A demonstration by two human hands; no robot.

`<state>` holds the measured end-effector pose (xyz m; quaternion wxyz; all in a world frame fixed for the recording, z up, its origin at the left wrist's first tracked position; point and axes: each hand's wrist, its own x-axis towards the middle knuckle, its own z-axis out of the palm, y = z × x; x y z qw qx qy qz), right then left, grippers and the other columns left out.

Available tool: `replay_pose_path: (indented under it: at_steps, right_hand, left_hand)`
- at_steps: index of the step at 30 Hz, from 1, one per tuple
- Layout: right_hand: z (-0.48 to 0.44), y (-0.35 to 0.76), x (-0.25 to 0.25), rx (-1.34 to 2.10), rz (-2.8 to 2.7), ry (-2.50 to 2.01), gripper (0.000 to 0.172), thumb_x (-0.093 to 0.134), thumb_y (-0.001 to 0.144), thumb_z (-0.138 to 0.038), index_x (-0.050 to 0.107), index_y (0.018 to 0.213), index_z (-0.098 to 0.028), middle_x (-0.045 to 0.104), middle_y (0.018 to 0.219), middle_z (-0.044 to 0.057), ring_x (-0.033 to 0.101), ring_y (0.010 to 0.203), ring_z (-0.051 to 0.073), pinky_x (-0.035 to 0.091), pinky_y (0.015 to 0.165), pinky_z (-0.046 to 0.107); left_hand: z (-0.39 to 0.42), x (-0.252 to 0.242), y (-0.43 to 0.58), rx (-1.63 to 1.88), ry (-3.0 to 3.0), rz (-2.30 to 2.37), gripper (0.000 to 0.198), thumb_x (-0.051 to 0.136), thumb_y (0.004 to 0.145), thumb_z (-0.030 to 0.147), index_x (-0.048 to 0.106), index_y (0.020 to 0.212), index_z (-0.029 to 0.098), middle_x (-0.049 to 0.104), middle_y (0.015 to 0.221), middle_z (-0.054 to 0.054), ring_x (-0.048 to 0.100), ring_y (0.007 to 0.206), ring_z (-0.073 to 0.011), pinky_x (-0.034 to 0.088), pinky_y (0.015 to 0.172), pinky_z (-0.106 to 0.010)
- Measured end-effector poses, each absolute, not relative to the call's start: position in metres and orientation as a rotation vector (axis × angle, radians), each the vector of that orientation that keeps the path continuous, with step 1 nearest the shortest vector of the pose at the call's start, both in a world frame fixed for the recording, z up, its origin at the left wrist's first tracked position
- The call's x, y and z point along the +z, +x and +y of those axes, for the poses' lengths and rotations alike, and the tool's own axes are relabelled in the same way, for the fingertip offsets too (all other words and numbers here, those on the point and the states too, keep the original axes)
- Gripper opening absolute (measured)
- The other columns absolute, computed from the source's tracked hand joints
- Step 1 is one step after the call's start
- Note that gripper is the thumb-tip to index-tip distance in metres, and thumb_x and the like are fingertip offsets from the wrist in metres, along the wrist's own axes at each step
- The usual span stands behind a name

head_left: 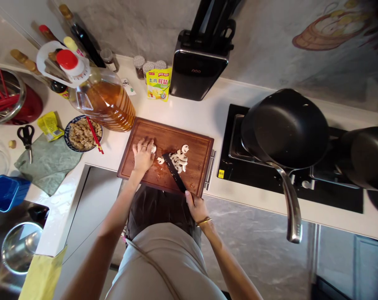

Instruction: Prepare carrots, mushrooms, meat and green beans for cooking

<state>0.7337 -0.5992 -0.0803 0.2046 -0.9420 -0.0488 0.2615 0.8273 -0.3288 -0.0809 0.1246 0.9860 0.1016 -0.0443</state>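
On the wooden cutting board (163, 135), my left hand (143, 155) presses down with bent fingers on a white mushroom piece (153, 148), which shows at the side of the thumb. My right hand (196, 206) is wrapped round the handle of a black knife (174, 171) at the board's front edge. The dark blade lies slanted across the board, its tip pointing away from me and toward the left hand. Sliced mushrooms (178, 161) form a small heap against the blade's right side. One small slice (160, 160) is left of the tip.
A large oil jug (106, 98) stands behind the board's left corner, near a bowl of meat pieces (82, 135) with red chopsticks. Behind the board are a seasoning packet (158, 84) and a knife block (198, 66). A black pan (285, 129) sits on the stove at right, its handle jutting past the counter.
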Motion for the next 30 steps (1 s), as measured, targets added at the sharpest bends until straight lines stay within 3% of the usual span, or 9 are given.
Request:
replay_pose_path:
  at_steps: [3, 6, 11, 13, 16, 20, 22, 26, 30]
  right_hand:
    - [-0.592, 0.729, -0.090, 0.658, -0.174, -2.519, 0.042, 0.032, 0.094, -0.039, 0.062, 0.114, -0.017, 0.067, 0.111, 0.012, 0.058, 0.111, 0.023, 0.045, 0.090, 0.032]
    - [-0.585, 0.727, -0.100, 0.567, -0.182, -2.462, 0.043, 0.032, 0.094, -0.041, 0.063, 0.112, -0.017, 0.069, 0.106, 0.011, 0.060, 0.107, 0.023, 0.044, 0.093, 0.033]
    - [-0.579, 0.734, -0.105, 0.767, -0.089, -2.428, 0.050, 0.028, 0.095, -0.045, 0.069, 0.083, -0.019, 0.069, 0.071, 0.007, 0.066, 0.071, 0.020, 0.048, 0.073, 0.029]
    - [-0.580, 0.738, -0.103, 0.828, -0.048, -2.442, 0.053, 0.026, 0.095, -0.046, 0.068, 0.078, -0.019, 0.068, 0.068, 0.006, 0.065, 0.066, 0.019, 0.047, 0.066, 0.027]
    - [-0.583, 0.742, -0.101, 0.823, 0.005, -2.483, 0.051, 0.026, 0.096, -0.044, 0.069, 0.090, -0.018, 0.070, 0.075, 0.007, 0.066, 0.070, 0.020, 0.047, 0.067, 0.028]
    - [-0.587, 0.745, -0.098, 0.711, -0.017, -2.541, 0.047, 0.029, 0.095, -0.042, 0.063, 0.113, -0.016, 0.068, 0.108, 0.012, 0.065, 0.093, 0.023, 0.048, 0.078, 0.031]
    - [-0.588, 0.745, -0.093, 0.721, -0.053, -2.581, 0.045, 0.031, 0.095, -0.042, 0.062, 0.115, -0.016, 0.065, 0.115, 0.012, 0.064, 0.096, 0.023, 0.047, 0.077, 0.030]
    - [-0.589, 0.744, -0.077, 0.908, -0.086, -2.701, 0.043, 0.032, 0.095, -0.045, 0.066, 0.098, -0.018, 0.071, 0.085, 0.009, 0.066, 0.072, 0.021, 0.039, 0.057, 0.027]
    - [-0.593, 0.740, -0.068, 0.923, -0.163, -2.794, 0.044, 0.032, 0.095, -0.048, 0.065, 0.088, -0.019, 0.067, 0.068, 0.006, 0.061, 0.057, 0.016, 0.026, 0.051, 0.025]
  left_hand:
    - [-0.320, -0.082, 0.837, -0.148, 2.905, 0.104, 0.043, 0.047, 0.083, 0.018, 0.052, 0.126, 0.018, 0.058, 0.125, -0.012, 0.036, 0.128, -0.0281, 0.004, 0.113, -0.056]
    - [-0.320, -0.081, 0.829, -0.079, 2.903, 0.081, 0.038, 0.050, 0.081, 0.018, 0.058, 0.118, 0.015, 0.062, 0.116, -0.014, 0.042, 0.121, -0.0302, 0.004, 0.112, -0.058]
    - [-0.329, -0.076, 0.785, 0.083, 2.870, 0.210, 0.042, 0.050, 0.085, 0.025, 0.052, 0.126, 0.015, 0.058, 0.123, -0.014, 0.045, 0.117, -0.0329, 0.025, 0.105, -0.056]
    - [-0.337, -0.081, 0.768, 0.041, 2.837, 0.220, 0.043, 0.048, 0.087, 0.026, 0.050, 0.127, 0.015, 0.058, 0.125, -0.013, 0.048, 0.112, -0.0320, 0.034, 0.099, -0.051]
    - [-0.353, -0.097, 0.755, -0.032, 2.758, 0.183, 0.042, 0.049, 0.086, 0.025, 0.049, 0.128, 0.015, 0.058, 0.124, -0.013, 0.051, 0.109, -0.0292, 0.040, 0.095, -0.045]
    - [-0.372, -0.119, 0.757, -0.011, 2.610, 0.147, 0.044, 0.053, 0.084, 0.022, 0.047, 0.128, 0.016, 0.058, 0.122, -0.012, 0.051, 0.112, -0.0264, 0.041, 0.097, -0.042]
    - [-0.377, -0.124, 0.759, 0.031, 2.533, 0.204, 0.049, 0.058, 0.083, 0.025, 0.045, 0.130, 0.016, 0.055, 0.124, -0.013, 0.050, 0.114, -0.0260, 0.043, 0.098, -0.041]
    - [-0.377, -0.126, 0.753, 0.076, 2.455, 0.375, 0.051, 0.061, 0.082, 0.034, 0.048, 0.128, 0.016, 0.054, 0.125, -0.015, 0.050, 0.117, -0.0276, 0.045, 0.098, -0.041]
    - [-0.376, -0.127, 0.745, 0.055, 2.370, 0.428, 0.039, 0.057, 0.085, 0.032, 0.055, 0.122, 0.018, 0.060, 0.115, -0.014, 0.057, 0.108, -0.0252, 0.049, 0.093, -0.039]
